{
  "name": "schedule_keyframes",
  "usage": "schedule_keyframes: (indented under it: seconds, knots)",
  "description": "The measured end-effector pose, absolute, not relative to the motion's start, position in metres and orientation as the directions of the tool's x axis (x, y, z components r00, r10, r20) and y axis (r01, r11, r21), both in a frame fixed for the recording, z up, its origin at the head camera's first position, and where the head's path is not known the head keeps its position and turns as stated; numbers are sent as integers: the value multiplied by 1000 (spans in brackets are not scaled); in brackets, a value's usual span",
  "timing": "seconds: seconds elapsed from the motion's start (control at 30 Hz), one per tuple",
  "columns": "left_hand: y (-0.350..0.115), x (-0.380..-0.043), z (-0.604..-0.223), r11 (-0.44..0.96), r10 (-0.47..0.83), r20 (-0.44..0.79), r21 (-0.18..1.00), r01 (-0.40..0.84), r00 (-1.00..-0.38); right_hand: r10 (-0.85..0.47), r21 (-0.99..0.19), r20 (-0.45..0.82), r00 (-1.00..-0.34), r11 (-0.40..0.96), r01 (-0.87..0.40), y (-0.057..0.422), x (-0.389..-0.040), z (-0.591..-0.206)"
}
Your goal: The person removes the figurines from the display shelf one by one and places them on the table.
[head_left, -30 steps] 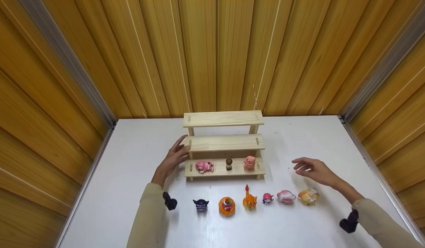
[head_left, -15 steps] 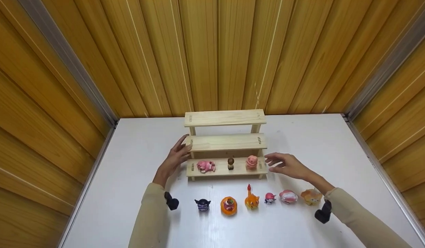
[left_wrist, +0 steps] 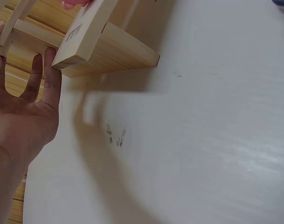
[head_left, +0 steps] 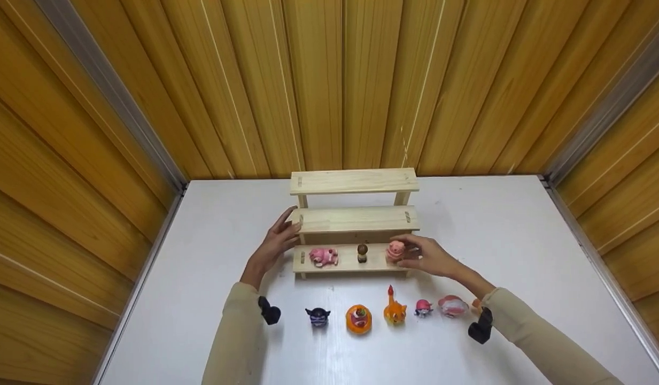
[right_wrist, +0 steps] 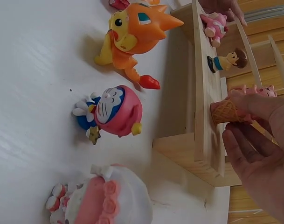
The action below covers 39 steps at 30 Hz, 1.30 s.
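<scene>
A three-tier wooden display stand [head_left: 356, 219] stands toward the back of the white table. At its left end my left hand [head_left: 278, 243] holds the middle shelf, thumb at the front edge and index finger toward the back. On the bottom shelf's right end, my right hand [head_left: 431, 256] grips a pink pig ice-cream-cone figurine [right_wrist: 222, 112], thumb on one side and fingers on the other. The cone's base is right at the shelf surface. A brown-haired figurine [head_left: 362, 253] stands mid-shelf, and a pink bear figurine [head_left: 324, 257] lies to its left.
In front of the stand, several figurines form a row: a black-eared one [head_left: 318, 317], an orange round one [head_left: 358, 319], an orange one with red-tipped tail [head_left: 395, 310], a pink-hooded one [right_wrist: 116, 109] and a pink-white one [head_left: 453, 306]. My right sleeve mostly covers another.
My right hand has moved left from beside the stand to the bottom shelf and taken hold of the pink cone figurine. The left hand stays at the stand's left end.
</scene>
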<state>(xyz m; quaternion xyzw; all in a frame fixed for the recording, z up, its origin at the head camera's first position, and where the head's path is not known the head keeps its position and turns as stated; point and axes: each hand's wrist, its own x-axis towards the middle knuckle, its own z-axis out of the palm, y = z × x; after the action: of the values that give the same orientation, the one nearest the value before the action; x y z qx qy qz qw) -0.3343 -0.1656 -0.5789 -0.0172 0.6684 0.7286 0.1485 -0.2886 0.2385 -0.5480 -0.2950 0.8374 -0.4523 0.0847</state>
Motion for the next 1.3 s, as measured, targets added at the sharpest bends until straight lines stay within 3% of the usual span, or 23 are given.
schedule_keyframes:
  seconds: [0.6, 1.3]
  knots:
    - [-163, -332, -582, -64, 206, -211, 971, -229, -955, -512, -778, 91, -854, 499, -382, 226, -293, -564]
    - [-159, -331, -582, -45, 216, -205, 975, -219, -955, -497, -783, 106, -861, 492, -381, 235, -285, -561]
